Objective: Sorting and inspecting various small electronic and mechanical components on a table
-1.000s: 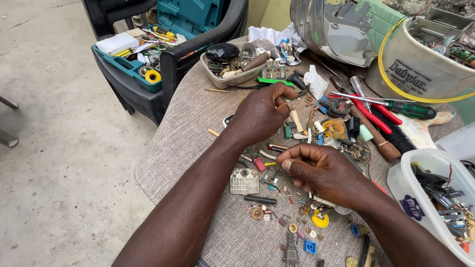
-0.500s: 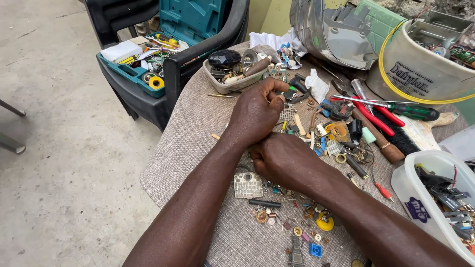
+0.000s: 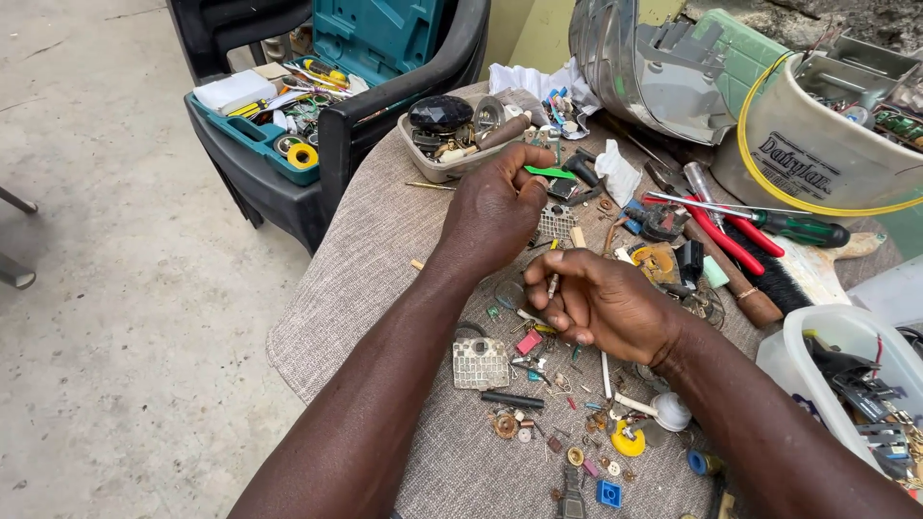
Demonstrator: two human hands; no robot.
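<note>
My left hand (image 3: 497,213) hovers over the cloth-covered table (image 3: 375,259), fingers curled around a small green strip (image 3: 548,172) near its fingertips. My right hand (image 3: 606,306) lies just below it, fingers closed on a thin metal tool (image 3: 553,285) that sticks up from the fist. Both hands are above a scatter of small parts: a little grey keypad (image 3: 480,363), a black rod (image 3: 512,400), a yellow disc (image 3: 629,442), a blue block (image 3: 608,493) and several screws and washers.
A beige tray (image 3: 435,165) of parts sits at the table's far edge. Red-handled pliers (image 3: 719,235), a green screwdriver (image 3: 798,229) and a brush (image 3: 808,274) lie at right. A white tub (image 3: 817,159) and a clear bin (image 3: 817,360) stand right. A teal toolcase (image 3: 288,106) rests on a black chair.
My right hand has moved up toward my left hand and closed around the thin tool. The left hand stays near the tray, holding the green strip.
</note>
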